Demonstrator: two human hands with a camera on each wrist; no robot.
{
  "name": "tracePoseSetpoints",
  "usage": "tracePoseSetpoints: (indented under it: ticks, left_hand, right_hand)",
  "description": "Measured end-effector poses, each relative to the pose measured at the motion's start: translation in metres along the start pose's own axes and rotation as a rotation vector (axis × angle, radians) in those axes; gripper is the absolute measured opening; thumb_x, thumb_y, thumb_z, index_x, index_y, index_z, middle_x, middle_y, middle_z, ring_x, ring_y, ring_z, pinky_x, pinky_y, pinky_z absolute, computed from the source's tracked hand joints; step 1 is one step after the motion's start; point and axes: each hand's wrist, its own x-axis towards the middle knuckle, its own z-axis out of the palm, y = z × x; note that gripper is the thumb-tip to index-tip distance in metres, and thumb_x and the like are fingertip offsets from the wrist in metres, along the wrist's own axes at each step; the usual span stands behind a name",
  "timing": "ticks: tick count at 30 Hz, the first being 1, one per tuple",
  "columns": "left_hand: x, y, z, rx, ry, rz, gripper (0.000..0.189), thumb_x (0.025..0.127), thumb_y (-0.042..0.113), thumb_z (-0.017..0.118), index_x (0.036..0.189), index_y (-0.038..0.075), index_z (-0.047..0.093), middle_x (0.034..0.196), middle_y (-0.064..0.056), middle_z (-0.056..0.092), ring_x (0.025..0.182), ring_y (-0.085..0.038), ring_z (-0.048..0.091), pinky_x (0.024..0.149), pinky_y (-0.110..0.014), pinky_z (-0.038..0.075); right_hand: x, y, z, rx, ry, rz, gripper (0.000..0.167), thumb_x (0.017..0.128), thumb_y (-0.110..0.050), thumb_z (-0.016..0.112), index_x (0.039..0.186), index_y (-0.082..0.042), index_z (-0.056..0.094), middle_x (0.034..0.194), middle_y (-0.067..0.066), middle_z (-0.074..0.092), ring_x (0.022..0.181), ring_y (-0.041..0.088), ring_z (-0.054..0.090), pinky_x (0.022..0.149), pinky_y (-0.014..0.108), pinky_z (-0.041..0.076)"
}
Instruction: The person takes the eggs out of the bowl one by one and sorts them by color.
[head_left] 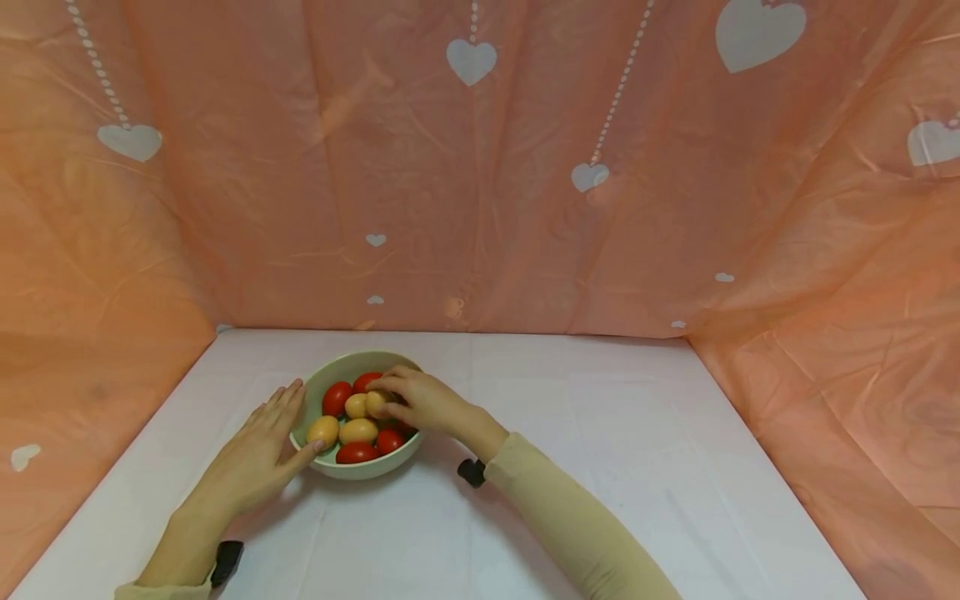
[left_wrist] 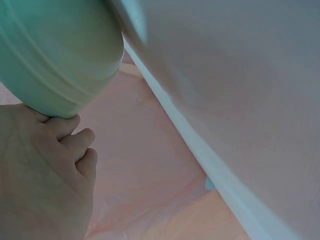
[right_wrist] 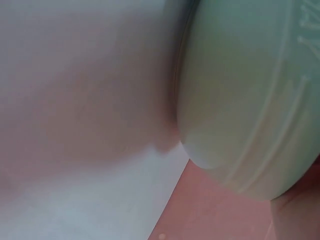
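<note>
A pale green bowl stands on the white table, holding several glossy red tomatoes and several smooth, oval yellow tomatoes. My right hand reaches over the bowl's right rim, its fingers and thumb around a yellow tomato that is partly hidden. At the left rim rests my left hand, fingers straight along the outside and thumb over the edge near another yellow tomato. In the left wrist view its fingers touch the bowl's outer wall. The right wrist view shows the bowl's ridged side.
A white cloth covers the table. Orange-pink sheeting with pale hearts encloses its back, left and right sides. A black wrist strap piece shows by the right sleeve, and another by the left wrist.
</note>
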Motion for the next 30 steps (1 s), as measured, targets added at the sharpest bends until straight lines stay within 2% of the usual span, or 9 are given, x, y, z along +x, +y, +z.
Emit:
tracePoseSetpoints:
  ticks: [6, 12, 19, 25, 30]
  left_hand:
    - [-0.001, 0.000, 0.001, 0.001, 0.022, 0.010, 0.087, 0.102, 0.047, 0.062, 0.161, -0.006, 0.026, 0.167, -0.027, 0.026, 0.151, -0.050, 0.028, 0.126, -0.059, 0.020]
    - [-0.001, 0.001, 0.001, 0.003, 0.010, -0.002, 0.088, 0.102, 0.048, 0.062, 0.161, -0.007, 0.026, 0.167, -0.027, 0.025, 0.152, -0.049, 0.027, 0.126, -0.060, 0.021]
    - [0.000, 0.002, 0.000, 0.008, 0.001, -0.004, 0.089, 0.102, 0.048, 0.061, 0.161, -0.007, 0.025, 0.167, -0.027, 0.025, 0.152, -0.050, 0.027, 0.127, -0.058, 0.018]
    - [0.000, 0.001, 0.001, 0.012, 0.021, 0.008, 0.088, 0.102, 0.047, 0.062, 0.160, -0.008, 0.026, 0.167, -0.028, 0.026, 0.150, -0.050, 0.029, 0.128, -0.057, 0.018]
    - [0.000, 0.002, 0.000, 0.006, 0.003, -0.003, 0.088, 0.102, 0.048, 0.062, 0.161, -0.007, 0.025, 0.167, -0.028, 0.025, 0.151, -0.050, 0.028, 0.126, -0.060, 0.020]
  right_hand:
    - [-0.008, 0.000, 0.002, 0.109, 0.098, 0.007, 0.040, 0.105, -0.026, 0.063, 0.142, -0.011, 0.061, 0.140, 0.010, 0.054, 0.125, 0.021, 0.060, 0.111, 0.026, 0.047]
    - [-0.016, -0.001, 0.002, 0.190, 0.221, -0.012, 0.042, 0.105, -0.025, 0.063, 0.143, -0.009, 0.059, 0.138, 0.010, 0.053, 0.123, 0.022, 0.059, 0.109, 0.028, 0.049]
    - [-0.026, 0.003, -0.005, 0.288, 0.345, -0.060, 0.043, 0.105, -0.017, 0.063, 0.146, -0.004, 0.056, 0.137, 0.014, 0.055, 0.120, 0.026, 0.062, 0.103, 0.024, 0.053]
    - [-0.037, 0.012, -0.008, 0.304, 0.475, -0.099, 0.032, 0.104, -0.010, 0.063, 0.135, -0.005, 0.065, 0.133, 0.014, 0.058, 0.118, 0.029, 0.064, 0.095, 0.024, 0.058]
    - [-0.046, 0.022, -0.010, 0.357, 0.559, -0.064, 0.027, 0.104, -0.009, 0.062, 0.131, -0.004, 0.067, 0.132, 0.015, 0.059, 0.117, 0.030, 0.065, 0.088, 0.025, 0.061]
